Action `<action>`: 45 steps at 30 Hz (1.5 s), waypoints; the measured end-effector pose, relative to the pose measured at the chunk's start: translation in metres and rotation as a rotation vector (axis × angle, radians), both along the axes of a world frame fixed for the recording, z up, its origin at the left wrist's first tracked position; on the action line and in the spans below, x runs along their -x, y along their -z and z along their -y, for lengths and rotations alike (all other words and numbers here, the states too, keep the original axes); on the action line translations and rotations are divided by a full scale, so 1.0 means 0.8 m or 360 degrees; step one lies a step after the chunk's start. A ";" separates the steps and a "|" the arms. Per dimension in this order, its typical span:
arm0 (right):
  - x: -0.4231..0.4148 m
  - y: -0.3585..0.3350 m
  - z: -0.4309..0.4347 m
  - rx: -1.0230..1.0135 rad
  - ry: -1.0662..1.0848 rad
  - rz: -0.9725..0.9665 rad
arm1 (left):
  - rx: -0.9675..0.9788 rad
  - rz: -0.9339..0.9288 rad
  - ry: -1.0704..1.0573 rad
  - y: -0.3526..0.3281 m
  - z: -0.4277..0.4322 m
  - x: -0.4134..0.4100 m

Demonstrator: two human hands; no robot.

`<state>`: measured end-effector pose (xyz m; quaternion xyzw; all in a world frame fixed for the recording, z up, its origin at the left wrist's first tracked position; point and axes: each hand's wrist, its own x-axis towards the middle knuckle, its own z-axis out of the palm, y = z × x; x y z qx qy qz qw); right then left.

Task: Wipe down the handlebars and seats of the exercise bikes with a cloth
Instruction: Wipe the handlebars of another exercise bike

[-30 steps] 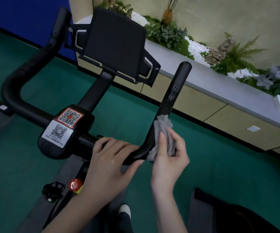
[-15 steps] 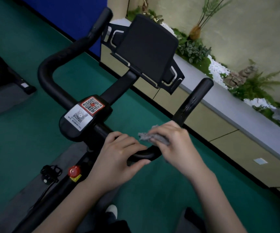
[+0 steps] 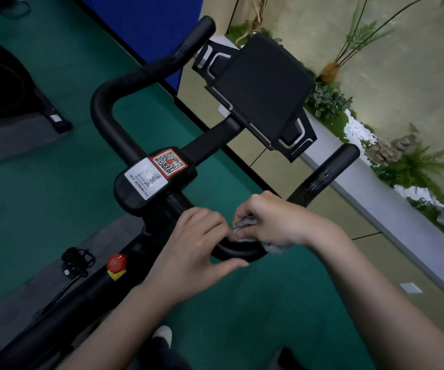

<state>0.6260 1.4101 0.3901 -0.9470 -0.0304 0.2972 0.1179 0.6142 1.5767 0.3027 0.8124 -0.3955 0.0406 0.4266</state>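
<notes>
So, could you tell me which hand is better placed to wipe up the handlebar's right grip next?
The right hand: it holds the grey cloth on the handlebar bend, just below the right grip. The left hand grips the bar beside it and has no cloth.

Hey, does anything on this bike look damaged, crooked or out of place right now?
Nothing stands out. The handlebar looks whole, the holder sits on its stem, and both stickers lie flat. The right hand holds the cloth on the handlebar's near bend; the left hand grips the handlebar beside it.
</notes>
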 end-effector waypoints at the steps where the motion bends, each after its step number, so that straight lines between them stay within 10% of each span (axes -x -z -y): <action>1: -0.002 -0.001 0.001 0.0032 -0.0027 -0.0024 | 0.0000 -0.0005 0.0003 0.000 0.000 -0.001; 11: -0.005 -0.009 0.025 0.0187 0.0084 0.0081 | -0.0009 -0.0035 0.0037 0.003 0.000 -0.003; 22: 0.037 0.012 0.049 -0.0050 0.0326 0.0963 | -0.0418 0.0095 -0.0008 -0.025 0.021 0.008; 31: 0.091 0.087 0.011 -0.0379 0.0885 0.2166 | -0.0328 0.0113 -0.0072 -0.026 0.045 0.015; 45: 0.074 0.105 -0.030 -0.1178 0.2343 0.2561 | -0.0457 -0.0054 -0.0215 -0.046 0.082 0.017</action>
